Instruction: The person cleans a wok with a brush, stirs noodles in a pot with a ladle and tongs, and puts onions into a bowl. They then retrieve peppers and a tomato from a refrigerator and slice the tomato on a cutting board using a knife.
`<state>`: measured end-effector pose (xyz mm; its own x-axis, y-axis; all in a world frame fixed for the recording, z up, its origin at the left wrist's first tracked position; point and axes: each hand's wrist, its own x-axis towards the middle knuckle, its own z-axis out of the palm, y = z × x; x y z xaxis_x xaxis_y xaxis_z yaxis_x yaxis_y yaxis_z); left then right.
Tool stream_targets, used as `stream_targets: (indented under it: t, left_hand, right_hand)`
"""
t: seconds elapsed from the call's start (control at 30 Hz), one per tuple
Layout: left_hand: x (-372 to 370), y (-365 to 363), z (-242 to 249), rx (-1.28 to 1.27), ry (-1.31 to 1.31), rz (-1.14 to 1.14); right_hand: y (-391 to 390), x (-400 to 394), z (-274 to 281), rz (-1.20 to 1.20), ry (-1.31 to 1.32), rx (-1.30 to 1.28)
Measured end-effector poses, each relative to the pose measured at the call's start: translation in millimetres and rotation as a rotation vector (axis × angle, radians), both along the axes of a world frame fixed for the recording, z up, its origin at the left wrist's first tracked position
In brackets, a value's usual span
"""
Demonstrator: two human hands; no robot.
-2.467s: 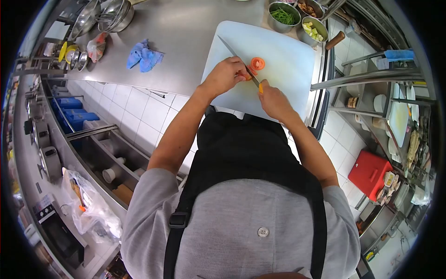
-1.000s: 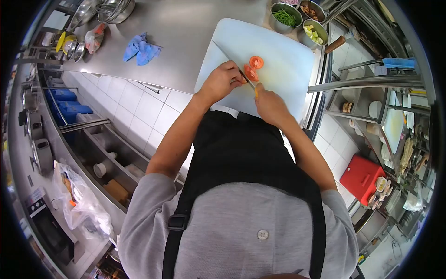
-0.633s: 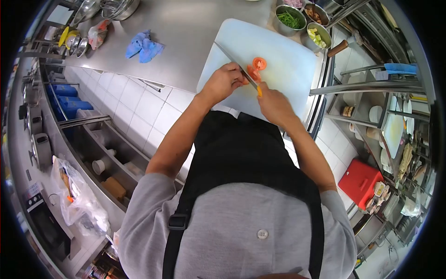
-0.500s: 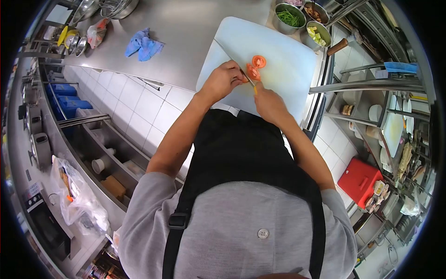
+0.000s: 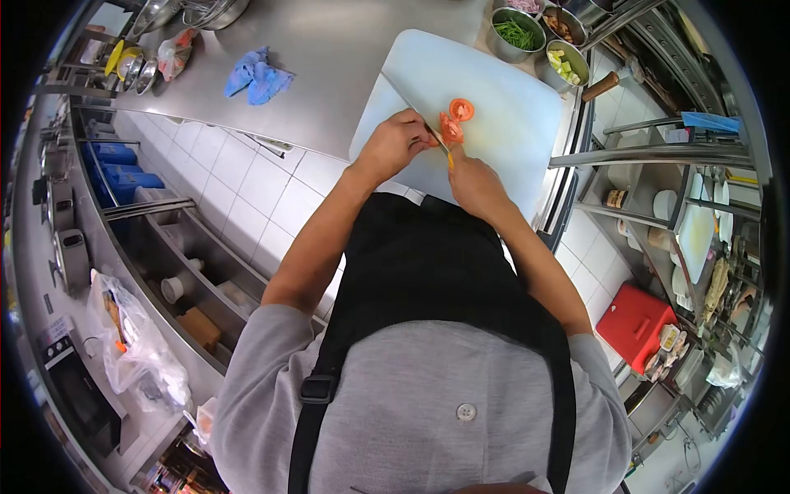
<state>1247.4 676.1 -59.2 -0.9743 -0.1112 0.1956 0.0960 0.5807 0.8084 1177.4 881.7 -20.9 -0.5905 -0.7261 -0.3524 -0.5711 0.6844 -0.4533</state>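
Note:
A yellow-handled knife [image 5: 399, 91] is in my right hand [image 5: 477, 186], its long blade pointing away and to the left over the white cutting board [image 5: 494, 74]. My left hand [image 5: 390, 146] is closed with bent fingers on a piece of tomato [image 5: 432, 141], right beside the blade. Most of that piece is hidden by the fingers and knife. Just beyond the blade lie a cut tomato piece [image 5: 451, 128] and, touching or nearly touching it, a round tomato slice [image 5: 462, 109].
Metal pots with chopped greens [image 5: 516, 34] and pale green chunks [image 5: 564, 66] stand past the board's far right corner; one has a wooden handle [image 5: 600, 86] sticking out. A crumpled blue cloth [image 5: 258, 76] lies on the steel counter [image 5: 337, 49], left of the board.
The view has shifted very slightly. Both hands, the knife and the tomato pieces keep nearly the same places on the board.

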Motion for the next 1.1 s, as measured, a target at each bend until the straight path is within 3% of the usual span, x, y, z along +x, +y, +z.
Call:
stream_targets:
  t: [0.07, 0.17, 0.23, 0.37, 0.57, 0.67, 0.77, 0.97, 1.03, 1.1]
  left_hand:
    - [1.9, 0.2, -1.0, -0.022, 0.026, 0.008]
    - [5.1, -1.0, -1.3, -0.06, 0.042, 0.002]
    - [4.8, 0.4, -2.0, -0.068, 0.052, 0.006]
    - [10.9, -2.9, -5.5, -0.075, 0.07, 0.012]
    - [14.6, -0.8, -13.2, -0.068, 0.068, 0.02]
    - [17.6, 1.5, -11.9, -0.103, 0.091, 0.03]
    - [17.0, 2.8, -15.5, -0.099, 0.076, 0.039]
    - [18.7, 9.7, -25.8, -0.119, 0.157, 0.081]
    - [19.4, 11.2, -26.8, -0.136, 0.167, 0.088]
    - [21.4, 9.8, -26.2, -0.169, 0.168, 0.085]
  right_hand:
    - [-3.7, -7.7, -14.0, 0.025, 0.007, -0.027]
    - [3.7, 0.4, 35.5, 0.022, -0.036, 0.02]
    - [-3.7, 0.6, -6.1, -0.002, -0.018, 0.009]
    - [-1.9, -1.9, 20.4, 0.032, -0.033, 0.03]
    - [-9.5, -0.7, -18.3, 0.081, 0.032, 0.03]
    - [-4.4, 5.3, 42.3, 0.088, -0.001, 0.031]
    - [-13.8, 7.8, -1.5, 0.051, 0.0, 0.032]
    - [-1.0, 7.4, 36.4, 0.063, -0.046, 0.077]
    - [-8.9, 7.3, -3.8, 0.061, -0.004, 0.034]
    - [-14.5, 6.9, -3.2, 0.079, 0.015, 0.011]
